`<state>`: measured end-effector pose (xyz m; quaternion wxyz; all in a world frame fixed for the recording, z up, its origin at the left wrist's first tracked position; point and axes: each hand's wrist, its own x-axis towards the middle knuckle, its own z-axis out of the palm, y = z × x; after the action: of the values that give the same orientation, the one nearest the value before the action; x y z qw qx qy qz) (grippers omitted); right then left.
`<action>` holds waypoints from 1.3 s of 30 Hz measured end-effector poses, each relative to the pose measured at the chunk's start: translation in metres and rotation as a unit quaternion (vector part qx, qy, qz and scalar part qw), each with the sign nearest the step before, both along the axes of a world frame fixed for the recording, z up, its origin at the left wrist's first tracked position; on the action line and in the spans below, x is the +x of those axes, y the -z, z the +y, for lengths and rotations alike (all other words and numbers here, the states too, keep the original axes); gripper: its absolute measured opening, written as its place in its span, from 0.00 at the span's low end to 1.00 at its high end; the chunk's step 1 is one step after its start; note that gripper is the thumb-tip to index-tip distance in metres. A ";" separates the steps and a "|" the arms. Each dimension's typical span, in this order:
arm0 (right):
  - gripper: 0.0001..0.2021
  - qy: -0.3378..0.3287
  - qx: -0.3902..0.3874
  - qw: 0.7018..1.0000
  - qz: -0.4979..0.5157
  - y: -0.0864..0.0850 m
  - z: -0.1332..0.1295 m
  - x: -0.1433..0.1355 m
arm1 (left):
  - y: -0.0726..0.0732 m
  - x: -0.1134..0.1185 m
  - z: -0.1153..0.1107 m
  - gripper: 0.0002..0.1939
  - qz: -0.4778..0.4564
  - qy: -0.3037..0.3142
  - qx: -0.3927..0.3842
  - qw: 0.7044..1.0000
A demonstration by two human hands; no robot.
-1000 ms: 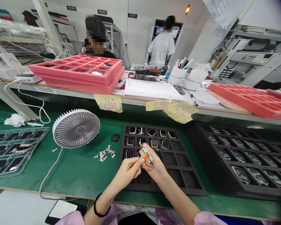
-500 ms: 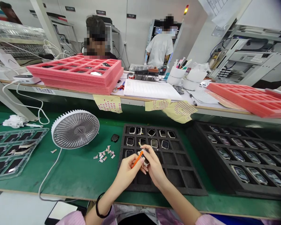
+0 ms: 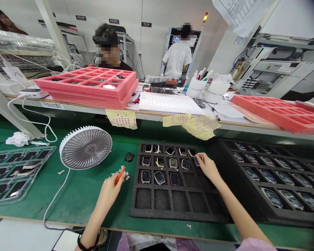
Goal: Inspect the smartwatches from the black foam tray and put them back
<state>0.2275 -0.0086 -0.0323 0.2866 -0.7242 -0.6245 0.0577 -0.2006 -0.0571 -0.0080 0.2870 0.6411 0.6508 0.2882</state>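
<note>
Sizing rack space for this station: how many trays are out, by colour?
Black foam trays: 2
Pink foam tray piles: 2
Clear plastic tray: 1
Total: 5

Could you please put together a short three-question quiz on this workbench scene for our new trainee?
1. True or false: the left hand holds an orange tool.
2. Which cell of the black foam tray does the right hand reach? A) a front-row cell B) the right end of the second row C) the far left column
3. Fill in: the round grey ___ lies on the green mat left of the tray.

Key: 1 true; 2 B; 3 fan.
</note>
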 end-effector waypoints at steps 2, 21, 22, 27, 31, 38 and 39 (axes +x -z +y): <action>0.12 -0.011 -0.008 1.000 -0.015 0.007 0.003 0.004 | 0.002 -0.002 0.000 0.18 0.026 -0.027 -0.008 0.999; 0.22 -0.093 -0.062 0.989 0.100 -0.001 0.007 -0.044 | -0.002 0.023 -0.008 0.20 -0.083 0.083 -0.028 0.993; 0.22 -0.097 -0.061 0.987 0.116 -0.005 0.005 -0.046 | -0.004 0.026 -0.010 0.20 -0.094 0.096 -0.029 0.990; 0.25 -0.150 -0.093 0.874 0.452 -0.033 -0.019 -0.085 | -0.020 0.056 -0.018 0.21 -0.191 0.180 -0.057 0.963; 0.22 -0.178 -0.141 0.697 0.681 -0.053 -0.042 -0.134 | -0.034 0.085 -0.021 0.21 -0.274 0.233 -0.092 0.929; 0.14 -0.184 -0.146 0.626 0.744 -0.068 -0.057 -0.176 | -0.040 0.105 -0.021 0.22 -0.311 0.249 -0.110 0.911; 0.13 -0.187 -0.140 0.629 0.741 -0.068 -0.057 -0.178 | -0.041 0.104 -0.021 0.22 -0.311 0.250 -0.113 0.910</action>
<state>0.0498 -0.0656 0.0358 0.5309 -0.3367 -0.3077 0.7142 -0.0961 -0.0780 0.0325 0.6083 0.6240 0.3747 0.3165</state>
